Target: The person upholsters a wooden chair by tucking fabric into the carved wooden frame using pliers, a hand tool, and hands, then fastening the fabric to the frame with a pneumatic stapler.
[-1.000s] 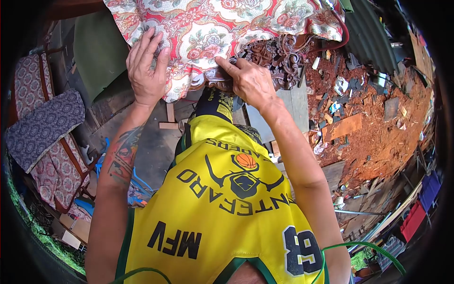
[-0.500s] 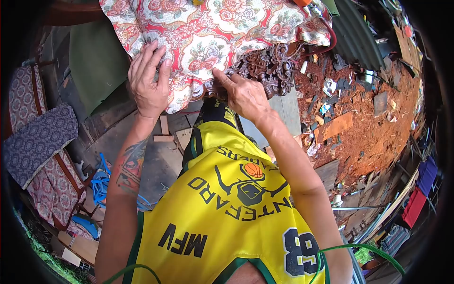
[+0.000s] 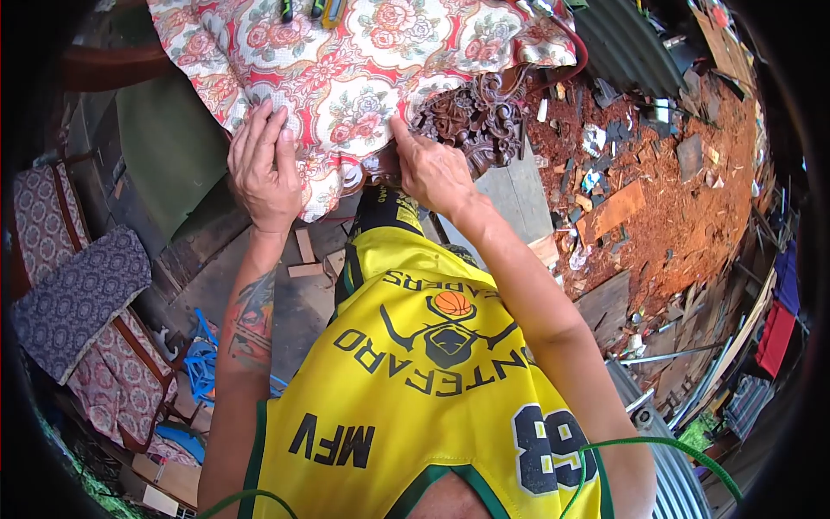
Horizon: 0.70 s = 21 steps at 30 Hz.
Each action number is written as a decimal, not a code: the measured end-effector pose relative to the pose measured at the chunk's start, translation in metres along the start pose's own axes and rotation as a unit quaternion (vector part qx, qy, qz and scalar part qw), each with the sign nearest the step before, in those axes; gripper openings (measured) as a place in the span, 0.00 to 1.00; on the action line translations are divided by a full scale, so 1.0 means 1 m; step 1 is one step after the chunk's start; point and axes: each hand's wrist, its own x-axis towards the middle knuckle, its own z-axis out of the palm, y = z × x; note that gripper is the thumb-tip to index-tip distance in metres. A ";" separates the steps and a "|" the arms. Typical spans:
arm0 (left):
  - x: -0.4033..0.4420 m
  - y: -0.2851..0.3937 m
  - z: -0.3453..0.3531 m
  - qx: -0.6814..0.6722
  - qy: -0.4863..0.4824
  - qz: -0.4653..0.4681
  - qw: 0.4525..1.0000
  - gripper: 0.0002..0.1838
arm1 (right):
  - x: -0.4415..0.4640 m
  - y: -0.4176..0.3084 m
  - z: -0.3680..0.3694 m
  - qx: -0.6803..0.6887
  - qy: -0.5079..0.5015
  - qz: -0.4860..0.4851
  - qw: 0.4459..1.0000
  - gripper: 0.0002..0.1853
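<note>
A floral upholstery fabric (image 3: 354, 112) in red, cream and pink lies over a piece of furniture with dark carved wood (image 3: 471, 121) showing at its right edge. My left hand (image 3: 264, 177) rests on the fabric's left part, its fingers stretched out and holding nothing. At the fabric's right edge, beside the carving, my right hand (image 3: 437, 173) points its index finger forward onto the cloth. Its other fingers are bent and partly hidden, and the thumb is out of sight. Near the top edge, a yellow-and-dark tool (image 3: 333, 12) lies on the fabric.
Left stand cushioned chairs (image 3: 117, 381) with a dark patterned cloth (image 3: 78, 294) over them. A green sheet (image 3: 160, 147) hangs near the left hand. Reddish ground with scraps (image 3: 657, 233) spreads at right. A red hose (image 3: 581, 52) curves past the fabric's right corner.
The view has shifted, so the fabric sits further left and up. My right index finger has moved slightly along the fabric's edge. My left hand stays on the cloth.
</note>
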 end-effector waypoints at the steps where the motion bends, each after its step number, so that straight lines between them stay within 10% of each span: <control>1: 0.000 0.000 0.000 -0.002 -0.001 0.003 1.000 0.16 | 0.003 0.000 -0.001 0.016 0.000 0.020 1.000 0.34; 14: 0.001 -0.003 0.002 -0.007 -0.016 0.011 1.000 0.17 | -0.023 -0.010 -0.014 0.096 -0.055 -0.023 0.994 0.26; 21: -0.005 -0.002 -0.001 0.017 -0.030 0.006 0.999 0.17 | -0.041 0.036 -0.019 0.173 0.065 0.105 0.977 0.15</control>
